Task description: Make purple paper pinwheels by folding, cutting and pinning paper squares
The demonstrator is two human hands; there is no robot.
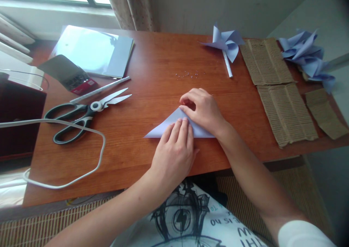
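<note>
A light blue sheet of paper [163,127], folded into a triangle, lies flat on the wooden table [152,76] in front of me. My left hand [176,150] presses down on its lower middle with the fingers laid flat and together. My right hand [203,108] rests on the triangle's top corner, its fingertips pinching or pressing the paper's tip. Both hands cover much of the paper's right half.
Black-handled scissors [81,114] and a white stick [99,90] lie to the left, with a white cable [89,132] looping near them. A finished blue pinwheel [226,43], cardboard strips [275,79] and a heap of blue paper shapes [308,56] sit at the back right. A plastic folder [92,50] lies back left.
</note>
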